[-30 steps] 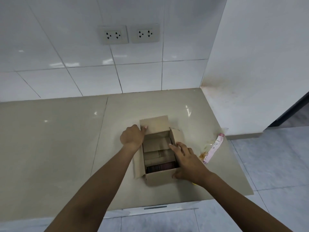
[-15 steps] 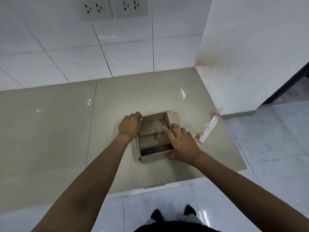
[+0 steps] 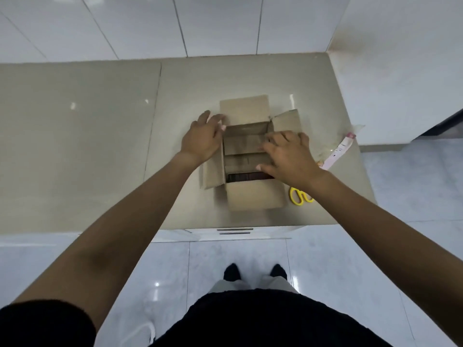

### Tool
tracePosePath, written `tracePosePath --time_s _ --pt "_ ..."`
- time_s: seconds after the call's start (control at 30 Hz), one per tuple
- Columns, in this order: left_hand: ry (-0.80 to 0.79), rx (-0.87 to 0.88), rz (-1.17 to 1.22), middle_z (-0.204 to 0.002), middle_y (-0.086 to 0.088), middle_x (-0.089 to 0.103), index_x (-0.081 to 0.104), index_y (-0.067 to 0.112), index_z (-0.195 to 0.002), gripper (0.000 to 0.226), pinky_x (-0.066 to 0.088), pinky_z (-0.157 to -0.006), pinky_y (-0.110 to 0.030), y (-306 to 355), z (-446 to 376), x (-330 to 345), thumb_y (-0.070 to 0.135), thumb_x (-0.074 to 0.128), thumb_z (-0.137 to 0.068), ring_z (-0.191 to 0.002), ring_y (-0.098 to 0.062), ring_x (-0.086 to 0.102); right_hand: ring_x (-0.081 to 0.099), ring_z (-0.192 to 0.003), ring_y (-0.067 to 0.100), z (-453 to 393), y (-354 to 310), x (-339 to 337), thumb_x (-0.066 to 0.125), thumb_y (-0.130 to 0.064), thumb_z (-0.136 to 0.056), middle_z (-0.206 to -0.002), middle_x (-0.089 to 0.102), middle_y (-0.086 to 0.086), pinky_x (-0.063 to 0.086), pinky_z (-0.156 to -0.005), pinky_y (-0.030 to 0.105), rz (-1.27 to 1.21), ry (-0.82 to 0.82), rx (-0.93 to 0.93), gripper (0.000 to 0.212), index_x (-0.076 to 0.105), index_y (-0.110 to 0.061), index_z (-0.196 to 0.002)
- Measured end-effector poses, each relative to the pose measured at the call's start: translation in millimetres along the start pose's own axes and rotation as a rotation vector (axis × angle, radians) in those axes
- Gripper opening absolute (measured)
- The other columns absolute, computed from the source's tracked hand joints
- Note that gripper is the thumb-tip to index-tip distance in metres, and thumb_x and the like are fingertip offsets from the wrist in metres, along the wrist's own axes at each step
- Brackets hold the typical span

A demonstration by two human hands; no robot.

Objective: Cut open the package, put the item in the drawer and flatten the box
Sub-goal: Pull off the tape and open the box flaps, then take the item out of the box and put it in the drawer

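A small brown cardboard box (image 3: 254, 196) stands open on the beige counter (image 3: 100, 146), its four flaps folded outward. Inside lie brown cardboard inserts and a dark item (image 3: 246, 176) near the front wall. My left hand (image 3: 203, 137) rests, fingers apart, on the box's left rim and far-left corner. My right hand (image 3: 288, 156) hovers over the right side of the opening with spread fingers, holding nothing. Yellow-handled scissors (image 3: 299, 196) lie right of the box, partly hidden under my right wrist. A drawer front (image 3: 235, 231) shows below the counter edge.
A strip of cut tape with a pink label (image 3: 338, 151) lies at the counter's right end. White tiled wall behind, a white side wall on the right. Grey floor tiles and my feet (image 3: 255, 271) below.
The camera tilted down, bringing the drawer front, floor and scissors into view. The far flap now lies folded back. My right hand lifted off the box's right wall and spread over the opening.
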State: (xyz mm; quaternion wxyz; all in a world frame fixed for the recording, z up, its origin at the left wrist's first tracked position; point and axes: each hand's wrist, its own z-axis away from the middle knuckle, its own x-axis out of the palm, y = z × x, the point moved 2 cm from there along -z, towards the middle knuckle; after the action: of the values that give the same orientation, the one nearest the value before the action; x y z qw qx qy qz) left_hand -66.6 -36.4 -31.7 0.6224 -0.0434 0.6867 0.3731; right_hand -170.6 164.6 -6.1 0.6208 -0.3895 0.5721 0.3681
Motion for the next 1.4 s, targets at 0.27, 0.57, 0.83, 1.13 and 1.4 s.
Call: tracePosePath --time_s 0.27,0.57,0.83,1.13,1.4 --pt "0.015 0.201 -0.222 -0.160 -0.005 0.022 0.029 0.018 -0.149 0.052 0.018 -0.117 -0.043 26 68 8 0.030 0.035 -0.099 -0.148 -0.022 0.015 0.051 -0.113 0.028 -20 -25 16 0.061 -0.062 -0.073 -0.110 0.066 0.006 0.015 -0.107 0.055 0.225 -0.195 -0.217 0.057 0.062 -0.019 -0.111" --pt "-0.083 0.165 -0.414 -0.162 -0.008 0.009 0.012 0.014 -0.153 0.107 0.005 -0.114 -0.063 30 119 42 0.086 0.022 -0.074 -0.150 -0.020 0.001 0.063 -0.101 0.030 -14 -17 25 0.061 -0.035 -0.081 -0.107 0.067 0.011 0.025 -0.104 0.046 0.162 -0.173 -0.135 0.044 0.046 -0.013 -0.117" --pt "-0.046 0.088 -0.298 -0.162 -0.009 0.006 -0.003 0.009 -0.153 0.107 0.008 -0.119 -0.051 33 70 44 0.076 0.041 -0.081 -0.150 -0.022 -0.002 0.055 -0.096 0.039 0 -12 2 0.058 -0.019 -0.081 -0.113 0.053 0.017 0.039 -0.086 0.045 -0.154 0.224 0.222 0.038 0.054 -0.007 -0.116" --pt "-0.046 0.034 -0.009 -0.162 -0.009 0.011 -0.007 0.013 -0.152 0.106 0.011 -0.121 -0.043 41 17 32 0.046 0.066 -0.083 -0.150 -0.025 0.003 0.053 -0.093 0.034 46 -18 30 0.058 -0.021 -0.074 -0.100 0.059 0.011 0.035 -0.083 0.044 -0.128 0.257 0.262 0.038 0.055 -0.008 -0.110" --pt "0.091 0.103 0.017 -0.160 -0.011 0.020 0.019 0.011 -0.152 0.058 0.015 -0.120 -0.043 29 45 18 0.036 0.033 -0.102 -0.148 -0.025 0.013 0.054 -0.097 0.033 77 -54 67 0.054 -0.012 -0.076 -0.106 0.060 0.008 0.038 -0.085 0.044 -0.146 0.172 0.050 0.040 0.059 -0.016 -0.115"
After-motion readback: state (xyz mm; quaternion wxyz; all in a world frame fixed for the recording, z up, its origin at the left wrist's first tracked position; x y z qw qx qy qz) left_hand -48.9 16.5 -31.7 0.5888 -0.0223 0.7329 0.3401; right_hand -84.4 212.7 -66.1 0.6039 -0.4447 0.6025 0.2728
